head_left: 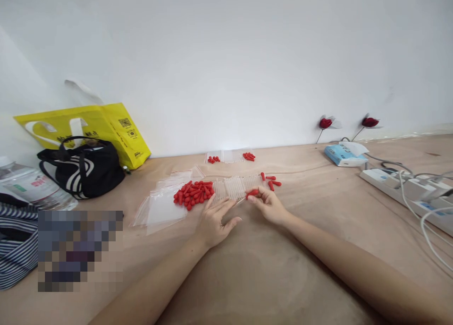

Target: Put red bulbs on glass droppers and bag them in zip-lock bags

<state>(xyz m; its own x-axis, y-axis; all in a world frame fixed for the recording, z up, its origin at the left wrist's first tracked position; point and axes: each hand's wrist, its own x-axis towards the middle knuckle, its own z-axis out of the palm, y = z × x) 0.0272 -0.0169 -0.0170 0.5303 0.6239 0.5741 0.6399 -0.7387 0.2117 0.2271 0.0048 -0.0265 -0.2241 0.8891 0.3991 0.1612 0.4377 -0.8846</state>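
A row of clear thin tubes lies in the middle of the table. My right hand pinches a red rubber bulb at the row's near right side, beside the end of a clear tube. My left hand rests in front of the row, fingers spread, with its fingertips at that tube's other end. Left of the row is a pile of red bulbs, partly over clear zip bags. Several loose red bulbs lie at the row's right end.
Near the wall lie bags with red bulbs. A yellow bag, a black bag and a large bottle stand at the left. On the right are a tissue pack and a power strip with cables.
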